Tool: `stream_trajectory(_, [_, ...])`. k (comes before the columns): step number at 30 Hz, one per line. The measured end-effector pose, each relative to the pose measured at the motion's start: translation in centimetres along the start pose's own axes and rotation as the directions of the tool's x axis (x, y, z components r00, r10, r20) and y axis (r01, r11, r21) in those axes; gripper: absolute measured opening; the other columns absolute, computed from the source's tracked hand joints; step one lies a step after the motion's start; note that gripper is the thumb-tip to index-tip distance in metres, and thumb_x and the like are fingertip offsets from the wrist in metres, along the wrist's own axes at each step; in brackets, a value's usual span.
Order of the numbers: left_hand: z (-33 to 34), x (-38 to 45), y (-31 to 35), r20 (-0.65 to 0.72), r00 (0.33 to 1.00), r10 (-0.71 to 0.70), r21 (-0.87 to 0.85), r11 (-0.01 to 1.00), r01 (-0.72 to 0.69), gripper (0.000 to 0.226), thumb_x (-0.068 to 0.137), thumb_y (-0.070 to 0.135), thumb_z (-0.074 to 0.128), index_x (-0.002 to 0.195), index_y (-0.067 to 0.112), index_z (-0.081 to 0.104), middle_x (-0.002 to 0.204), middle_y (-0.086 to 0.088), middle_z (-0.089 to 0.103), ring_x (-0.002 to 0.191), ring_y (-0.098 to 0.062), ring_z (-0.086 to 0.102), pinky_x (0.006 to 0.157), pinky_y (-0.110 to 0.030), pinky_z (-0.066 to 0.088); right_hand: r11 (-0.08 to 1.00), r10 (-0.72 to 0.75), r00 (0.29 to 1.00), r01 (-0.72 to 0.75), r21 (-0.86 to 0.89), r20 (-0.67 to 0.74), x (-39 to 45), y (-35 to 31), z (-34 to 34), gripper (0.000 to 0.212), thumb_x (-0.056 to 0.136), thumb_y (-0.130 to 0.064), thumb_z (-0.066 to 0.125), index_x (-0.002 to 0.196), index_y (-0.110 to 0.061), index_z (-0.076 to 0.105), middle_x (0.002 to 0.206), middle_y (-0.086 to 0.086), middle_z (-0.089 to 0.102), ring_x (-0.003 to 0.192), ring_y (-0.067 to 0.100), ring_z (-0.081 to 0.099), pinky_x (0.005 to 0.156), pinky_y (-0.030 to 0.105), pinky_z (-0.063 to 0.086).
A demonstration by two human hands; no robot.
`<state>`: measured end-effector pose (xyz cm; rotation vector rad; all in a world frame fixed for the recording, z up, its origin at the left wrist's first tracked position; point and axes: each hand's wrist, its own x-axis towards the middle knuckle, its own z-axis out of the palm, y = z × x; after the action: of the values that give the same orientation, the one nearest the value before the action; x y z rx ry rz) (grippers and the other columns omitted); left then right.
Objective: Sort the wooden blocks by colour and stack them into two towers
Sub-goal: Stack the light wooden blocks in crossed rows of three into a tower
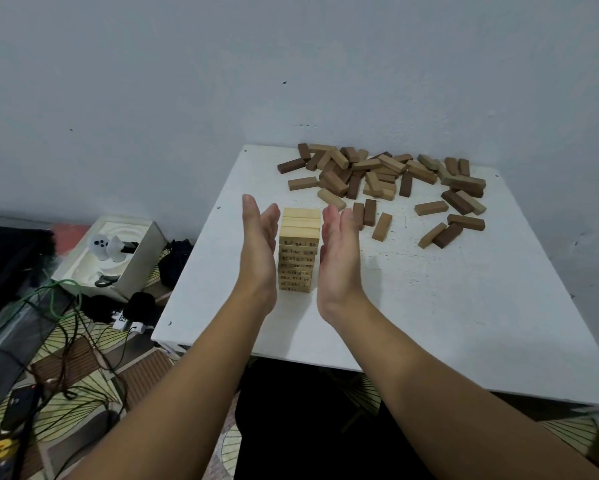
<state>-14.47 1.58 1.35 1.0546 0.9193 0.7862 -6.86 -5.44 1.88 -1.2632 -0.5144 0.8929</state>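
A tower of pale wooden blocks with printed numbers stands on the white table, left of its middle. My left hand is flat and upright against the tower's left side, fingers straight. On the right side my right hand stands the same way, palm towards the blocks. Whether the palms touch the tower I cannot tell. Several loose brown and tan blocks lie in a heap along the table's far edge, with a few scattered ones to the right.
The table stands in a corner of grey walls. On the floor to the left are a white box, dark bags and tangled cables. Bare tabletop lies in front of and right of the tower.
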Motion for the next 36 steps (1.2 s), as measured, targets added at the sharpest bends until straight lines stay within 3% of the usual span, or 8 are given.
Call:
stream_trajectory(2, [0.3, -0.2, 0.0, -0.014, 1.0, 0.006, -0.009, 1.0, -0.006, 0.098, 0.079, 0.091, 0.025, 0.147, 0.028, 0.055, 0.146, 0.007, 0.061, 0.14, -0.012, 0.051, 0.124, -0.046, 0.029, 1.0, -0.017, 0.999, 0.016, 0.022, 0.04, -1.0, -1.5, 0.5, 0.046, 0.111, -0.044, 0.014, 0.124, -0.03, 0.056, 0.105, -0.034, 0.071, 0.087, -0.026, 0.058, 0.059, -0.004, 0.04])
stream_trajectory(3, [0.5, -0.3, 0.1, -0.02, 1.0, 0.009, -0.018, 1.0, -0.01, 0.099, 0.078, 0.092, 0.024, 0.147, 0.027, 0.056, 0.145, 0.007, 0.062, 0.139, -0.012, 0.052, 0.124, -0.045, 0.03, 0.999, -0.018, 0.998, 0.016, 0.045, 0.053, -1.7, -2.4, 0.8, 0.043, 0.113, -0.038, 0.013, 0.105, -0.032, 0.055, 0.078, -0.036, 0.069, 0.072, -0.026, 0.059, 0.057, -0.003, 0.041])
stream_trajectory(5, [0.6, -0.4, 0.3, -0.028, 1.0, 0.014, -0.041, 0.999, -0.015, 0.104, 0.074, 0.096, 0.025, 0.146, 0.027, 0.057, 0.143, 0.007, 0.063, 0.138, -0.013, 0.054, 0.124, -0.045, 0.03, 0.999, -0.026, 0.998, 0.024, 0.049, 0.05, -2.4, -3.5, 1.0, 0.045, 0.113, -0.031, 0.011, 0.09, -0.032, 0.049, 0.058, -0.037, 0.061, 0.061, -0.025, 0.058, 0.055, -0.002, 0.041])
stream_trajectory(15, [1.2, -0.8, 0.7, -0.054, 0.998, 0.035, -0.07, 0.997, -0.039, 0.086, 0.096, 0.081, 0.014, 0.145, 0.025, 0.058, 0.132, 0.011, 0.068, 0.125, -0.013, 0.063, 0.117, -0.042, 0.041, 0.994, -0.005, 0.996, -0.005, 0.107, 0.085, -2.5, -3.9, 1.5, 0.049, 0.113, -0.032, 0.01, 0.087, -0.03, 0.052, 0.059, -0.034, 0.064, 0.064, -0.022, 0.061, 0.059, 0.0, 0.043])
stream_trajectory(21, [1.5, -1.2, 1.0, -0.056, 0.998, 0.034, -0.051, 0.998, -0.037, 0.084, 0.098, 0.078, 0.013, 0.143, 0.023, 0.059, 0.104, 0.02, 0.077, 0.104, -0.005, 0.073, 0.091, -0.029, 0.051, 0.988, 0.012, 0.997, -0.023, 0.151, 0.073, -2.4, -3.7, 1.6, 0.048, 0.113, -0.033, 0.012, 0.088, -0.03, 0.052, 0.059, -0.032, 0.064, 0.063, -0.021, 0.061, 0.058, 0.001, 0.044])
stream_trajectory(26, [1.7, -1.2, 0.9, -0.079, 0.996, 0.041, -0.012, 0.999, -0.042, 0.082, 0.1, 0.075, 0.013, 0.141, 0.022, 0.06, 0.093, 0.023, 0.077, 0.095, -0.001, 0.074, 0.084, -0.027, 0.051, 0.985, 0.045, 0.997, -0.054, 0.161, 0.06, -2.1, -3.1, 1.6, 0.049, 0.112, -0.038, 0.014, 0.086, -0.031, 0.055, 0.061, -0.031, 0.066, 0.065, -0.018, 0.064, 0.06, 0.004, 0.047])
stream_trajectory(30, [1.9, -1.3, 0.9, -0.083, 0.996, 0.04, 0.017, 0.999, -0.039, 0.081, 0.1, 0.074, 0.014, 0.139, 0.022, 0.062, 0.094, 0.019, 0.078, 0.092, -0.001, 0.075, 0.075, -0.02, 0.052, 0.972, 0.076, 0.994, -0.091, 0.219, 0.074, -2.1, -3.0, 1.6, 0.076, 0.112, -0.041, 0.017, 0.061, -0.025, 0.071, 0.065, -0.026, 0.069, 0.066, -0.013, 0.067, 0.061, 0.007, 0.05])
stream_trajectory(36, [2.2, -1.4, 0.8, -0.112, 0.993, 0.041, 0.027, 0.999, -0.038, 0.079, 0.101, 0.074, 0.017, 0.136, 0.021, 0.065, 0.091, 0.018, 0.079, 0.088, 0.0, 0.074, 0.078, -0.022, 0.051, 0.977, 0.063, 0.993, -0.082, 0.199, 0.1, -1.9, -2.7, 1.8, 0.081, 0.111, -0.045, 0.014, 0.057, -0.049, 0.075, 0.069, -0.025, 0.071, 0.071, -0.01, 0.068, 0.066, 0.008, 0.052])
